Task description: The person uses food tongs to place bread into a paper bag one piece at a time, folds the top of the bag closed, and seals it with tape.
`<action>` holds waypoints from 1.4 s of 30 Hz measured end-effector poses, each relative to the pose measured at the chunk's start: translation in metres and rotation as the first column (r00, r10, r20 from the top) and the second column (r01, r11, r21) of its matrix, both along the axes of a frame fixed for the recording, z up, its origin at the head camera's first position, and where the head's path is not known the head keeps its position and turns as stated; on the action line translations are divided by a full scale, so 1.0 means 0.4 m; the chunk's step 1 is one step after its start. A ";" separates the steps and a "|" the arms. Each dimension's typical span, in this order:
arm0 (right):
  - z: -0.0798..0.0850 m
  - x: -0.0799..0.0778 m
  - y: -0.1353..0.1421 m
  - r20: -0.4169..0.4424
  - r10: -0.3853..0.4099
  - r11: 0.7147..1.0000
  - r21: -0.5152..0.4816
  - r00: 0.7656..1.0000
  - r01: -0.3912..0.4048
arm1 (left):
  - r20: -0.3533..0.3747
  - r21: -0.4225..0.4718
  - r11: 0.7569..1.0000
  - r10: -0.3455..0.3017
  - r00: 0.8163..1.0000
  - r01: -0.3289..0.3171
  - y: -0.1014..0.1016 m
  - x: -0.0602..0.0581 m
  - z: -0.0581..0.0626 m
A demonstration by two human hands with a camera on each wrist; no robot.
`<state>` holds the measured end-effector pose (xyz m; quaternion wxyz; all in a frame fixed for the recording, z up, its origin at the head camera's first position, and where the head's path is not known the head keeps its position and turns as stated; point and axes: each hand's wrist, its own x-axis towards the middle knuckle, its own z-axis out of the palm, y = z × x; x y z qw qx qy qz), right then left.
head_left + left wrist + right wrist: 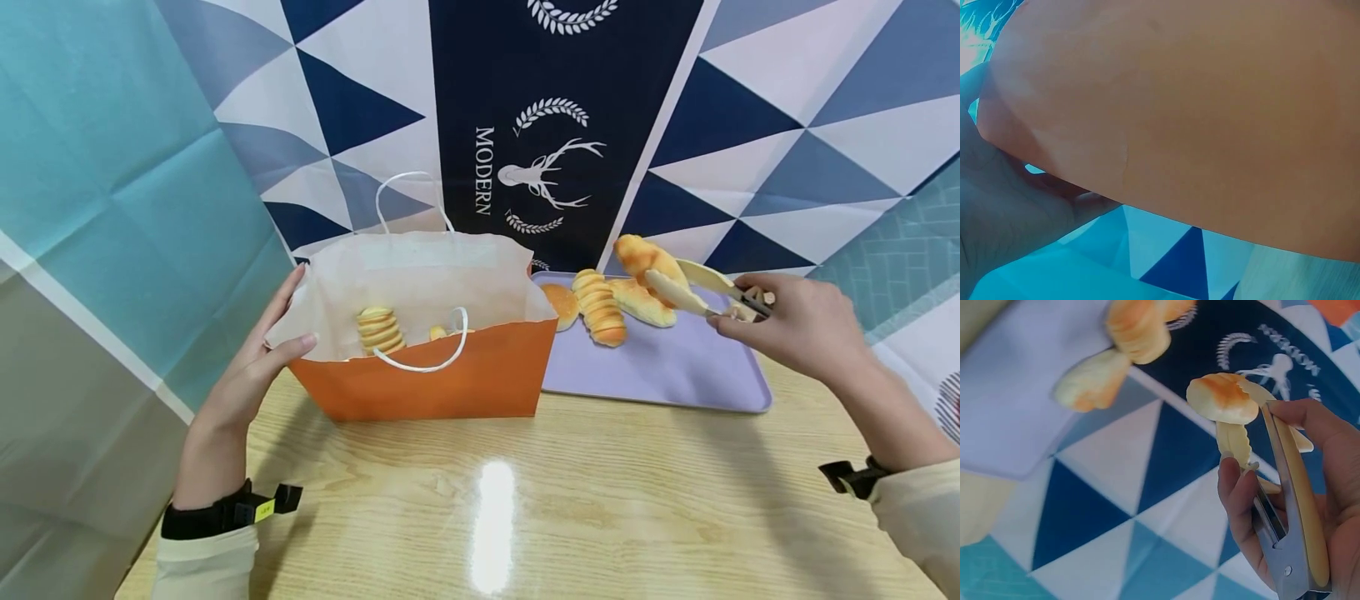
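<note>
My right hand grips wooden-handled tongs. Their pale tips pinch a golden bread roll, held up over the back of the lilac tray. On that tray lie a round bun, a ridged roll and a paler long roll. My left hand holds the left side of an orange paper bag, thumb over its rim. The bag's mouth gapes, showing its white lining and a ridged bread; another piece of bread is mostly hidden behind the front edge.
White cord handles stand at the front and back of the bag. A light wooden table carries everything. Patterned cloth hangs close behind the bag and tray, with teal and grey cloth along the left.
</note>
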<state>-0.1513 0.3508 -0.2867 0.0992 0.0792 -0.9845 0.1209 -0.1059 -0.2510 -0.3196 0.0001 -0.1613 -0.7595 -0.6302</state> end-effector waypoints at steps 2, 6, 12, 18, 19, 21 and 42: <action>0.021 0.003 -0.018 -0.018 0.009 1.000 0.000 1.000 -0.009 | -0.004 -0.005 1.000 0.003 1.000 -0.003 0.001 0.000 0.000; 0.057 0.020 -0.062 -0.071 0.038 0.999 -0.007 0.997 -0.039 | -0.003 -0.009 1.000 0.006 1.000 -0.006 0.000 0.000 -0.001; 0.093 0.049 -0.136 -0.184 0.099 0.993 -0.041 0.978 -0.108 | 0.000 -0.018 1.000 0.001 1.000 -0.001 0.000 0.000 0.000; 0.129 0.070 -0.202 -0.275 0.168 0.978 -0.072 0.947 -0.195 | -0.002 -0.015 1.000 -0.008 1.000 0.008 0.000 -0.003 0.002; 0.135 0.073 -0.213 -0.285 0.177 0.975 -0.076 0.942 -0.207 | -0.001 -0.016 1.000 -0.008 1.000 0.008 0.000 -0.003 0.002; 0.148 0.081 -0.235 -0.297 0.196 0.969 -0.085 0.934 -0.231 | 0.002 -0.016 1.000 -0.011 1.000 0.011 -0.001 -0.004 0.002; 0.180 0.060 -0.435 -0.281 0.420 0.893 -0.038 0.863 -0.448 | 0.012 -0.012 1.000 -0.013 1.000 0.013 -0.005 -0.010 -0.002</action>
